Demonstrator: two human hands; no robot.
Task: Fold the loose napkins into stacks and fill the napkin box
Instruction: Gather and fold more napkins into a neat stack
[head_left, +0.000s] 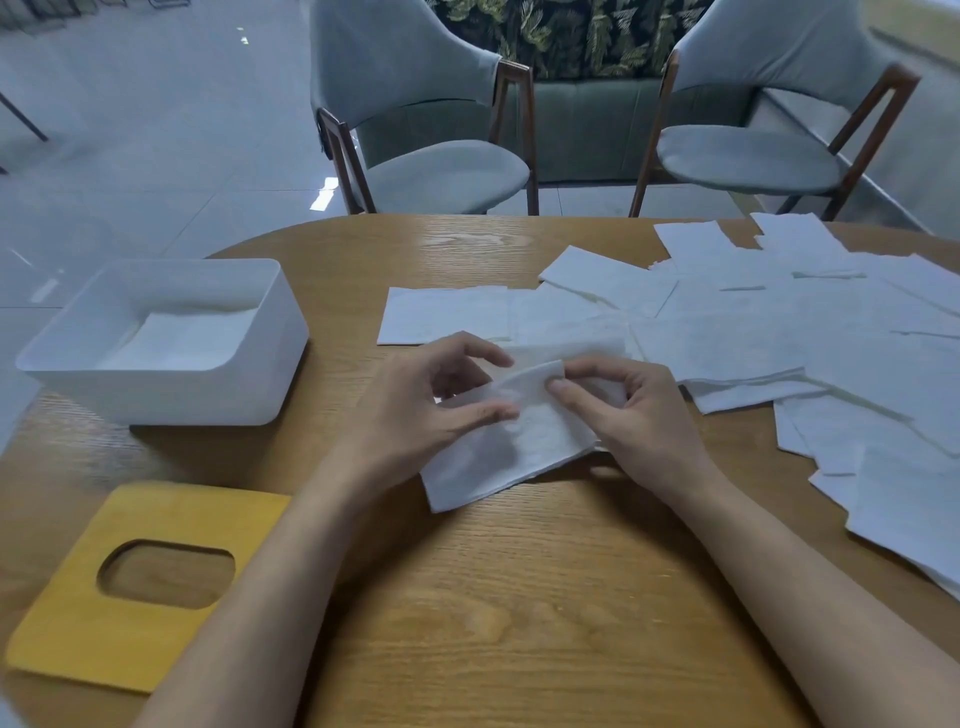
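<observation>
A white napkin (511, 452) lies partly folded on the wooden table (519, 597) in front of me. My left hand (415, 410) pinches its left side between thumb and fingers. My right hand (628, 415) grips its upper right edge, which curls up. The white napkin box (244, 384) stands at the left with folded napkins (182, 340) inside. Several loose napkins (779, 322) spread over the right half of the table.
The yellow wooden box lid (78, 623) with an oval slot lies at the near left. Two grey chairs (426, 119) (753, 124) stand beyond the table's far edge. Loose napkins reach over the table's right edge.
</observation>
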